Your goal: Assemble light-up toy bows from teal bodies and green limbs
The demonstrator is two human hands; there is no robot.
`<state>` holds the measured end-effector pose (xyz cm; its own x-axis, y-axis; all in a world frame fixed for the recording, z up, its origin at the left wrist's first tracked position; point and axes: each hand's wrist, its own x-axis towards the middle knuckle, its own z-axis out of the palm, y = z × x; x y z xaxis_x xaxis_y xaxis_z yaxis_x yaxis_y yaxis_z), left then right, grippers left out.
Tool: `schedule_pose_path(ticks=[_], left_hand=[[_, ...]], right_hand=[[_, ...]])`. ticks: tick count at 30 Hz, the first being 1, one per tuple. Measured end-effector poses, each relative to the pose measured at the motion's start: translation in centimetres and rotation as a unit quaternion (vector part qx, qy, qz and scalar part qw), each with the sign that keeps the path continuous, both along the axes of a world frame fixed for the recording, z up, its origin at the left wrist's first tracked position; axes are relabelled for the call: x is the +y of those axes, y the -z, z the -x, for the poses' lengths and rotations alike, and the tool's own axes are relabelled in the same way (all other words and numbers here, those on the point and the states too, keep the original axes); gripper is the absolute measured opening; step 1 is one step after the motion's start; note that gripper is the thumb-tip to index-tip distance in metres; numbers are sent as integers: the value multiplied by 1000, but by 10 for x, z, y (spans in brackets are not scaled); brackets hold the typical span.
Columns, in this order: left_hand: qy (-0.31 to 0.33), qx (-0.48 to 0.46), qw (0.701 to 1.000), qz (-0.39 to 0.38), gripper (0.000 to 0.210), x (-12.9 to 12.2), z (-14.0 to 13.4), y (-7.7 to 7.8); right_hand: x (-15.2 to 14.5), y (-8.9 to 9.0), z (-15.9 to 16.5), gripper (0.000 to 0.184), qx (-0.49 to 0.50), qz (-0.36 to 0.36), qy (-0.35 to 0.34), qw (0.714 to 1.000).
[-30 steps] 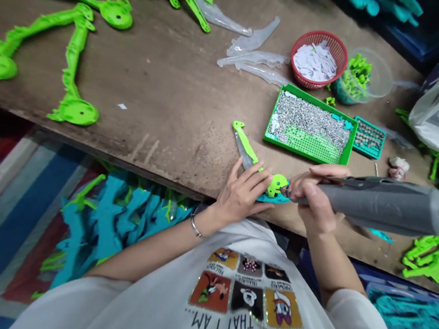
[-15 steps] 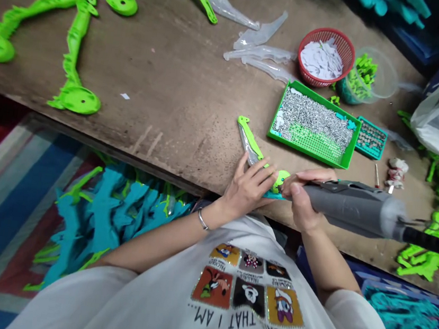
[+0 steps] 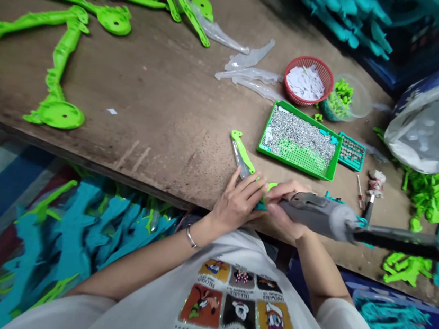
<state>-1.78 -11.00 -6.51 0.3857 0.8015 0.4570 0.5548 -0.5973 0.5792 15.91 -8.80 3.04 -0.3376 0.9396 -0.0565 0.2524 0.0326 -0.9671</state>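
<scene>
My right hand (image 3: pixel 289 210) is wrapped around a grey power screwdriver (image 3: pixel 317 216) lying almost level, its cable running off to the right. The driver's tip points at the work and is hidden by my fingers. My left hand (image 3: pixel 237 201) presses and grips a long lime-green plastic part (image 3: pixel 243 151) with a clear plastic blade-shaped piece (image 3: pixel 237 158) along it, at the table's front edge. A bit of teal plastic (image 3: pixel 261 206) shows under my left fingers. The part's near end is mostly covered by both hands.
Beyond my hands stand a green tray (image 3: pixel 295 166) of small screws, a teal tray (image 3: pixel 352 151), a red basket (image 3: pixel 309 79) of white pieces and a clear tub (image 3: pixel 357 99). Lime-green parts (image 3: pixel 60 113) lie left. Teal parts (image 3: pixel 76 227) fill the space below the table.
The camera view has shifted, so the table's things appear lower and further left. The screwdriver and my right hand sit slightly closer to my left hand. Both hands keep their hold.
</scene>
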Motion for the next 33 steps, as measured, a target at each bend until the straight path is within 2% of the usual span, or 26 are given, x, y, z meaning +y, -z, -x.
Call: schedule_pose_path(ticks=[2, 5, 7, 10, 14, 18, 25, 33], left_hand=[[-2, 22, 1000, -14, 54, 1, 1, -4], [-11, 62, 998, -28, 57, -1, -2, -13], [-15, 89, 996, -24, 57, -5, -8, -17], [6, 125, 991, -38, 47, -13, -19, -21], [28, 136, 988, -65, 42, -20, -30, -22], [21, 148, 986, -68, 41, -19, -33, -24], [7, 164, 983, -80, 42, -17, -37, -27], [-11, 204, 976, -75, 36, -21, -48, -25]], right_hand=[[16, -9, -4, 25, 86, -95, 60, 990], [51, -18, -13, 19, 186, -207, 188, 942], [76, -16, -20, 18, 198, -213, 258, 921], [101, -3, -28, 22, 192, -184, 298, 917], [111, 19, -28, 27, 190, -181, 289, 921], [111, 30, -22, 25, 208, -179, 265, 924], [113, 35, -17, 28, 194, -159, 270, 930], [118, 32, -20, 26, 178, -144, 193, 954]])
